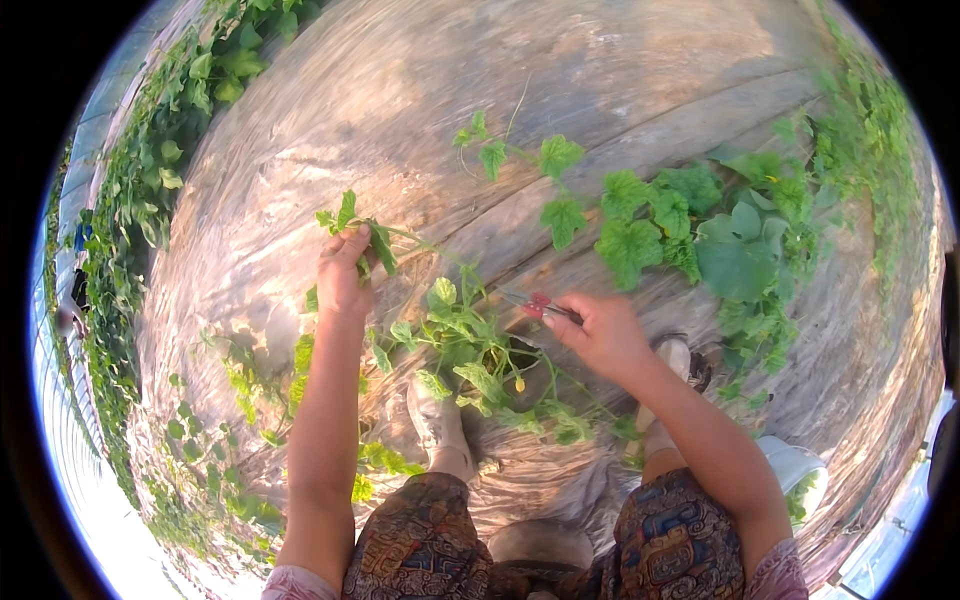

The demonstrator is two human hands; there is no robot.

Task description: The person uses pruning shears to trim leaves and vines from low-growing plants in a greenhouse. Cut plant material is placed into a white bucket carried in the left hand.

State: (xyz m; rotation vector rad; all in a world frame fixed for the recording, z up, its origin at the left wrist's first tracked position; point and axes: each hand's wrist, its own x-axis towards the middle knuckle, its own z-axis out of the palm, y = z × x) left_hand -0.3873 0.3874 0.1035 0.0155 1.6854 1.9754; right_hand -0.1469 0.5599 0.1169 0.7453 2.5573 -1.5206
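Observation:
My left hand [345,271] grips the leafy tip of a vine shoot [409,236], drawn out to the left of its plant. The shoot runs back to a low vine plant [472,341] between my feet, which bears a small yellow flower [519,385]. On the right, my right hand [596,330] holds small snips [536,304] with red parts. Their blades point left towards the plant's upper stems; whether they touch a stem is hard to tell.
Film sheeting [315,142] covers the ground. Broad-leaved vines [697,217] spread on the right, and a dense leafy row [161,150] borders the left. A white bucket [795,469] with greenery inside lies tilted by my right arm. My shoes [435,420] flank the plant.

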